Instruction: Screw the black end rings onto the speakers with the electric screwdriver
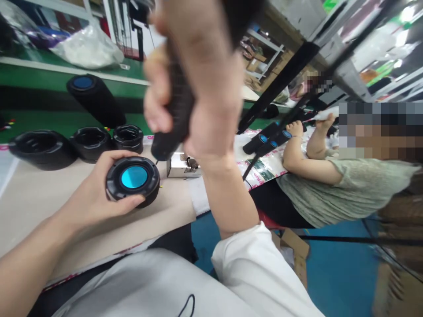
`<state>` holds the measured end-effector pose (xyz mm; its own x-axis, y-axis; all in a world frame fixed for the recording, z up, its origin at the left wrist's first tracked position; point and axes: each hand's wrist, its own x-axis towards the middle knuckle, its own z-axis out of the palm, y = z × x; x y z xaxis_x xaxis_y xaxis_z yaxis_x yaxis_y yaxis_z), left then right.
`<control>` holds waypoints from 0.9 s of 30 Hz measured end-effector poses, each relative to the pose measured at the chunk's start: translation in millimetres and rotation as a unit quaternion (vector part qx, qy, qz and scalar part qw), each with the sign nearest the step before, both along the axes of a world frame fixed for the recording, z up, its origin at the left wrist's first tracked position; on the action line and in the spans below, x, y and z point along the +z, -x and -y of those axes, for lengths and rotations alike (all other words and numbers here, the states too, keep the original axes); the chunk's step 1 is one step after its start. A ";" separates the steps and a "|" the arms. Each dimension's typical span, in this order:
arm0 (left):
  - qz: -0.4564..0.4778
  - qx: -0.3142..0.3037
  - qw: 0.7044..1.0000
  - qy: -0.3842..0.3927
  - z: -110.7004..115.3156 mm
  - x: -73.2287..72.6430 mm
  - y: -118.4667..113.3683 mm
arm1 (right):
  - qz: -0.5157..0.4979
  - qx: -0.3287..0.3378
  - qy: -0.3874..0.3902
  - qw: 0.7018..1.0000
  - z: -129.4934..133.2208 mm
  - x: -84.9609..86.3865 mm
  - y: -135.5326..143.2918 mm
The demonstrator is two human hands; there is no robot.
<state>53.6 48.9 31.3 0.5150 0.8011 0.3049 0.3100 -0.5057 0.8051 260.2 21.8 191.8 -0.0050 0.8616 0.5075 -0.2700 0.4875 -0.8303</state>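
Observation:
My left hand (95, 193) grips a short black cylindrical part (114, 179) with a shiny blue disc (134, 177) facing up, its thumb along the near side. Raised in front of me, my right hand (205, 92) is wrapped round a black handheld tool (180, 94). The tool's lower end points down, to the right of the disc part and apart from it. Its top is blurred and cut off by the upper edge of the view. Behind my left hand stand black hollow rings, among them a large one (42, 147) and a small one (128, 136).
A tall black cylinder (99, 99) leans behind the rings. A small metal box (180, 166) sits beyond the tool tip. On the back shelf lies a white plastic bag (90, 46). At the right, a person in a green top (343, 189) works near black cylinders (261, 141) with blue ends.

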 end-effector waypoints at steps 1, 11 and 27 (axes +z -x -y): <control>-0.005 0.007 1.000 0.008 0.6 0.7 0.0 | -0.014 -0.023 -0.017 0.999 0.7 -4.4 -13.0; -0.011 0.024 1.000 0.003 1.2 -3.9 4.7 | -0.022 -0.274 0.049 0.960 -11.6 -80.9 -63.5; 0.008 -0.022 0.997 0.077 -3.4 2.2 6.2 | 0.004 -0.244 -0.045 0.969 -6.5 -47.0 -54.9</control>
